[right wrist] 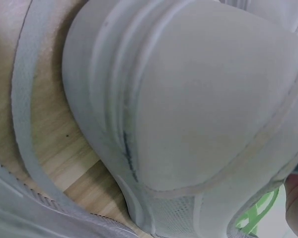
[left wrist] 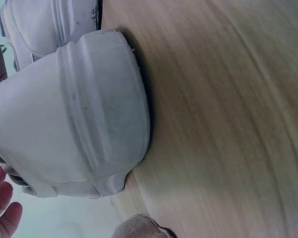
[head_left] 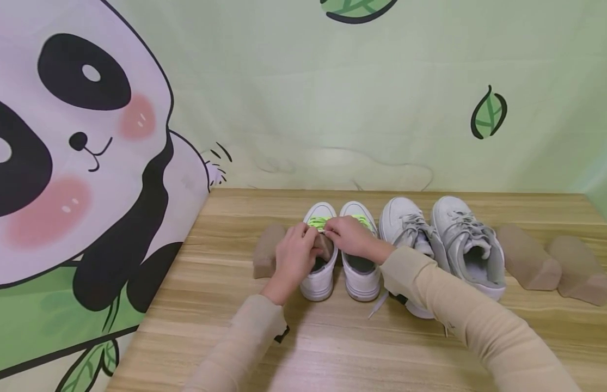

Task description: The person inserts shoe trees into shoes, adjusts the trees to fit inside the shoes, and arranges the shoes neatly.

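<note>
Side by side stand two small white sneakers with neon-green laces, the left sneaker and the right sneaker. A brown foam shoe insert sits partly inside the left sneaker's opening. My left hand grips this insert from the left, fingers curled over the sneaker's collar. From the other side my right hand reaches across the right sneaker and pinches the left sneaker's tongue, just below its green laces. The heel fills much of the left wrist view.
To the right stand two larger white sneakers, a nearer one and a farther one, grey laces loose. Two brown inserts lie beyond them; another insert lies left. The wooden tabletop meets a panda-printed backdrop.
</note>
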The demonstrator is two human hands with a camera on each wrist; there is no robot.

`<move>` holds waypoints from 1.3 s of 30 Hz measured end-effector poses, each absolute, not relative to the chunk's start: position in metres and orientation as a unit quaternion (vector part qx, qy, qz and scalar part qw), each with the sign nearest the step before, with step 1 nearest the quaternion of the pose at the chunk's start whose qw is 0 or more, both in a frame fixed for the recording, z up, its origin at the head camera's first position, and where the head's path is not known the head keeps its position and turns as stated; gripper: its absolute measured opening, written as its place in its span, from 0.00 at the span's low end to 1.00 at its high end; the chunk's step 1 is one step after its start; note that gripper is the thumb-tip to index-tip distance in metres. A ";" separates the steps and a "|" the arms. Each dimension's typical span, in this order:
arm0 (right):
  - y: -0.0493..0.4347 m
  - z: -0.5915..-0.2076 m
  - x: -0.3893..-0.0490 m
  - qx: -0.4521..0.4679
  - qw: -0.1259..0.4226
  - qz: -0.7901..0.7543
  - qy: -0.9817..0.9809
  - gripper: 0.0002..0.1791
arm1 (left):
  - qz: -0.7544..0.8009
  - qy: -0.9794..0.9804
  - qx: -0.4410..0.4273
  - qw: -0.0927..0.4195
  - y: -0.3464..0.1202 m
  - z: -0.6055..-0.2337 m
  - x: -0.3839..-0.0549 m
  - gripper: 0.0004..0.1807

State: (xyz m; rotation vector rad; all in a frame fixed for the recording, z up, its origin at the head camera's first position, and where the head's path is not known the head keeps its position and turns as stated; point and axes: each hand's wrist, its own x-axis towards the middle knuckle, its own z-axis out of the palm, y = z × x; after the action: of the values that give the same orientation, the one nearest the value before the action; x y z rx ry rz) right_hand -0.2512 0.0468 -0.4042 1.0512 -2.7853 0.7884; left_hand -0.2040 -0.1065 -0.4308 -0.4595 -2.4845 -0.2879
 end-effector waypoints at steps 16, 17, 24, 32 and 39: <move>0.046 -0.403 -0.252 0.362 0.036 0.234 -0.902 0.06 | -0.130 -0.929 -0.174 0.299 -0.111 -0.436 -0.207 0.23; 0.046 -0.403 -0.252 0.364 0.040 0.231 -0.901 0.06 | -0.127 -0.928 -0.174 0.303 -0.111 -0.436 -0.207 0.24; 0.046 -0.405 -0.249 0.372 0.066 0.212 -0.901 0.07 | -0.111 -0.930 -0.171 0.306 -0.110 -0.432 -0.210 0.27; 0.046 -0.408 -0.248 0.381 0.095 0.204 -0.897 0.06 | -0.107 -0.932 -0.160 0.306 -0.109 -0.434 -0.213 0.28; 0.046 -0.409 -0.247 0.387 0.111 0.210 -0.891 0.06 | -0.121 -0.938 -0.146 0.290 -0.108 -0.438 -0.214 0.26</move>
State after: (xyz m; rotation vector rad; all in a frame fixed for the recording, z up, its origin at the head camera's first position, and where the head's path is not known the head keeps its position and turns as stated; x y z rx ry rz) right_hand -0.2474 0.0463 -0.4090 1.1374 -2.6161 0.6165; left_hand -0.2137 -0.1075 -0.4378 -0.3901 -2.5033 -0.3217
